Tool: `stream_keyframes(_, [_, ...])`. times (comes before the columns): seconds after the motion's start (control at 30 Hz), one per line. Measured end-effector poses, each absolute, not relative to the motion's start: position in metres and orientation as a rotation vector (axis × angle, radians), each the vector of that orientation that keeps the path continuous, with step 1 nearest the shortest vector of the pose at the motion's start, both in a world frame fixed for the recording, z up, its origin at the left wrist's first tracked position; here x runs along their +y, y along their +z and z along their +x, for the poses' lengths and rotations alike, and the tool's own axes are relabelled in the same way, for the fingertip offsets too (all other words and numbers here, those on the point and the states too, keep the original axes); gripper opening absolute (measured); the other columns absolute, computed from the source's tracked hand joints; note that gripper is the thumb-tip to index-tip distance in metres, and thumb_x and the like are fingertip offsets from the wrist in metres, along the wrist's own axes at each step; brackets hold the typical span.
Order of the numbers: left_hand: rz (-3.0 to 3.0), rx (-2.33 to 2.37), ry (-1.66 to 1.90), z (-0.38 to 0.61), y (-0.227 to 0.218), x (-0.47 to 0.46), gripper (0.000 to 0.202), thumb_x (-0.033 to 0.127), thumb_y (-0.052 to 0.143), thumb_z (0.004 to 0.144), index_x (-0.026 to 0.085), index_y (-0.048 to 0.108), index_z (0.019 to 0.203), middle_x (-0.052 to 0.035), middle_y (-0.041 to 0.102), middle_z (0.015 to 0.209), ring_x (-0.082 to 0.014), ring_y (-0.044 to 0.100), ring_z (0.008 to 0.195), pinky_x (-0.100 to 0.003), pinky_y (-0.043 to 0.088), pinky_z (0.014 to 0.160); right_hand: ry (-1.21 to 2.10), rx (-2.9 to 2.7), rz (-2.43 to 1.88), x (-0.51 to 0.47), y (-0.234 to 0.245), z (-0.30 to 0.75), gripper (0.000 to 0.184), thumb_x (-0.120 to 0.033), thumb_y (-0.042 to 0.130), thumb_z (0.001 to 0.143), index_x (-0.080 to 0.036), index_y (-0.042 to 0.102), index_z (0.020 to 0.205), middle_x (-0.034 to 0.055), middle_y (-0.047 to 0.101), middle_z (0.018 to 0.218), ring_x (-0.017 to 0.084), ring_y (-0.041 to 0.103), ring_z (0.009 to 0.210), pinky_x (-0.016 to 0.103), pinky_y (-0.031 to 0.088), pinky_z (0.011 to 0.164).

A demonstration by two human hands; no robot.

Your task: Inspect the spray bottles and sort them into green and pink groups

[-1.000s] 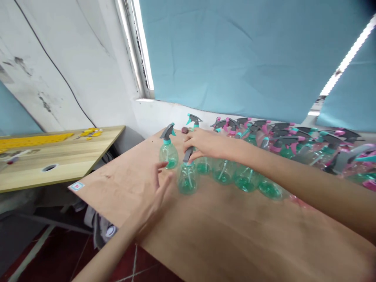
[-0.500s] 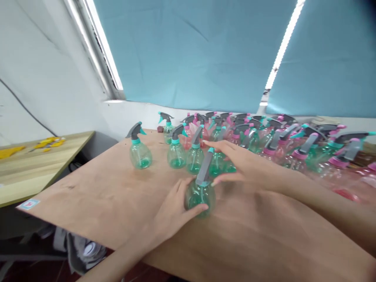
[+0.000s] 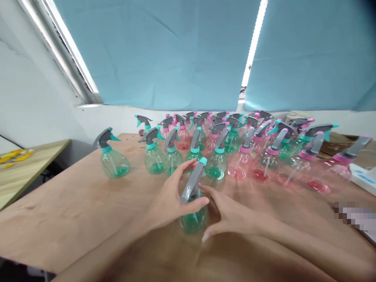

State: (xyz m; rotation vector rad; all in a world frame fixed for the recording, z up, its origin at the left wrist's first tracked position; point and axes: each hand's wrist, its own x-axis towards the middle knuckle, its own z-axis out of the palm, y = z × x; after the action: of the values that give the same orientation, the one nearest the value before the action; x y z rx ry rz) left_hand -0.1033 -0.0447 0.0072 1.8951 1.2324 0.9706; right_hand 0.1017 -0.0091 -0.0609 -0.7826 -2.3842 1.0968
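A clear green spray bottle [image 3: 194,223] with a grey and teal trigger head stands upright on the near part of the wooden table. My left hand [image 3: 173,196] is closed round its neck, thumb across the front and fingers behind the grey head. On the bottle's right side, my right hand [image 3: 230,211] curves with thumb and fingers spread apart. Its fingertips reach behind the bottle, and its thumb tip is close to the base; whether they touch is hard to tell. Just beyond stand a green spray bottle [image 3: 216,166] and a pink one [image 3: 239,166].
Several more green and pink spray bottles crowd the table [image 3: 73,199] towards the back and right. One green bottle [image 3: 114,164] stands apart at left. A white power strip [image 3: 364,178] lies at the right edge. Yellow pieces [image 3: 16,156] lie on another table.
The view has turned right. My left hand has gone from the bottle's body up to its neck. My right hand has dropped from beside the trigger head to the bottle's lower right side.
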Motion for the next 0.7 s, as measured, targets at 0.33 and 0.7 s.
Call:
stream_keyframes(0.33, [1.929,1.101,1.181,-0.082,0.003,-0.032,0.031,0.013,0.053,0.078,0.02,0.056,0.108,-0.006,0.063,0.114,-0.0201,0.063,0.098,-0.037,0.052,0.094,1.161,-2.299,-0.824,-0.004,-0.076,0.082,0.107,-0.058,0.085,0.051,-0.022,0.038,0.141,0.0135,0.052,0.134,0.037,0.048,0.124,0.054,0.042,0.099])
stream_keyframes(0.7, [1.885,1.145,1.156,-0.059,0.001,-0.003,0.031,0.013,0.05,0.073,0.023,0.058,0.101,-0.0024,0.065,0.102,-0.019,0.065,0.086,-0.033,0.053,0.079,0.531,-2.529,-0.759,0.026,-0.089,0.137,0.08,-0.059,0.069,0.077,-0.02,0.042,0.141,0.0162,0.054,0.136,0.033,0.049,0.127,0.052,0.042,0.103])
